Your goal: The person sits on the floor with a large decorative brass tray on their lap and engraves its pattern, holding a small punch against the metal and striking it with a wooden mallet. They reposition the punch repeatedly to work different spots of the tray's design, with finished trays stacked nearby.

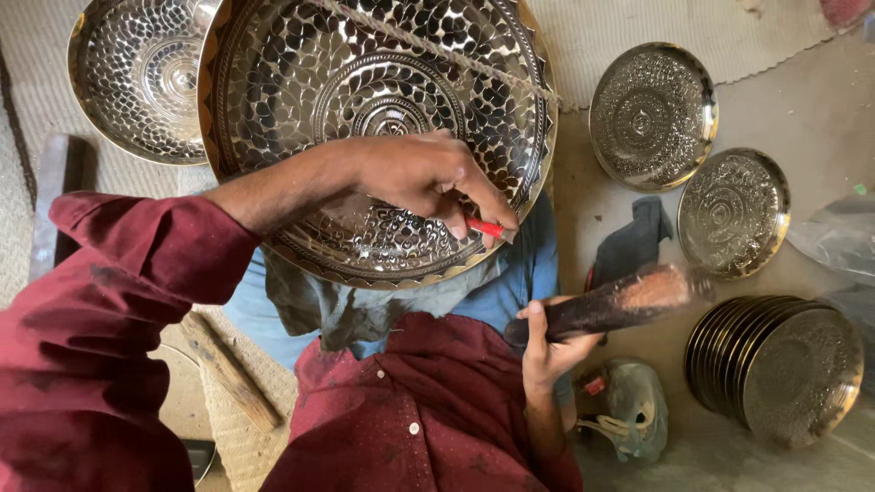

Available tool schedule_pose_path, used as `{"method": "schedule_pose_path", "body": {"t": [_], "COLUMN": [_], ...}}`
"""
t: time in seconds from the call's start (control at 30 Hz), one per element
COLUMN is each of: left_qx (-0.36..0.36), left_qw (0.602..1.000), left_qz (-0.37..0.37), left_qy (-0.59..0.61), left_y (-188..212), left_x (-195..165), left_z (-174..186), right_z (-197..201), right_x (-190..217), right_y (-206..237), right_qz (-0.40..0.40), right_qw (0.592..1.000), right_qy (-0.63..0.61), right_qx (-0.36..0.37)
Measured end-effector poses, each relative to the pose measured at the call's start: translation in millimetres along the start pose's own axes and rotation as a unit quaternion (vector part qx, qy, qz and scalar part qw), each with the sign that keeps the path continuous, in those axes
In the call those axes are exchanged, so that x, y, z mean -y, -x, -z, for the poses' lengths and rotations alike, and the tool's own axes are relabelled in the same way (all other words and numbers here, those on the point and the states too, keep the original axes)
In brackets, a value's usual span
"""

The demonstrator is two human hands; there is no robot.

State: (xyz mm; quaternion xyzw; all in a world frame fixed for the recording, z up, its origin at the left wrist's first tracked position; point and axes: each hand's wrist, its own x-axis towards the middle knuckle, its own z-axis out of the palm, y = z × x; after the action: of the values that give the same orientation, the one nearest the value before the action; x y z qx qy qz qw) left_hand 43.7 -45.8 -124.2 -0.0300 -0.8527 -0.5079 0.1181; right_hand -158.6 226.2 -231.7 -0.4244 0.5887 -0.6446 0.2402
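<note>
Left hand (428, 178) pinching a red-tipped punch (488, 228) against the lower rim of a large engraved metal bowl (365, 100) on the lap, right hand (547, 351) clenched around a blurred wooden mallet (620, 305) just beside that rim, bare floor to the right between two small plates (652, 114) and a plate stack (784, 364)

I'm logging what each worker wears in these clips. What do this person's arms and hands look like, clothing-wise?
Both hands are bare: no gloves, rings or watch show on the left hand or right hand. The left arm wears a dark red sleeve, pushed up above the forearm, dusty in places. It belongs to a matching buttoned shirt. The right forearm is uncovered.
</note>
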Motion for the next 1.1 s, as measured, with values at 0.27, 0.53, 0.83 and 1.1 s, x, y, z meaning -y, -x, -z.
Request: {"method": "schedule_pose_path", "body": {"t": [0.27, 0.53, 0.83, 1.1], "left_qx": [0.04, 0.033, 0.044, 0.049], "left_qw": [0.999, 0.999, 0.998, 0.998], "left_qz": [0.034, 0.024, 0.031, 0.037], "left_qy": [0.011, 0.013, 0.021, 0.013], "left_y": [-0.6, 2.2, 2.2, 6.0], "left_x": [-3.8, -3.6, -0.2, 3.9], "left_z": [2.3, 3.2, 1.3, 2.6], "right_z": [-20.5, -13.2, 1.7, 5.5], "right_x": [29.5, 17.6, 9.7, 6.7], "right_y": [-13.5, -34.2, -40.2, -50.4], "right_qz": [0.094, 0.072, 0.054, 0.13], "right_qw": [0.987, 0.99, 0.954, 0.946], "right_qy": [-0.101, 0.118, 0.292, 0.289], "right_qx": [-0.086, -0.002, 0.046, 0.069]}}
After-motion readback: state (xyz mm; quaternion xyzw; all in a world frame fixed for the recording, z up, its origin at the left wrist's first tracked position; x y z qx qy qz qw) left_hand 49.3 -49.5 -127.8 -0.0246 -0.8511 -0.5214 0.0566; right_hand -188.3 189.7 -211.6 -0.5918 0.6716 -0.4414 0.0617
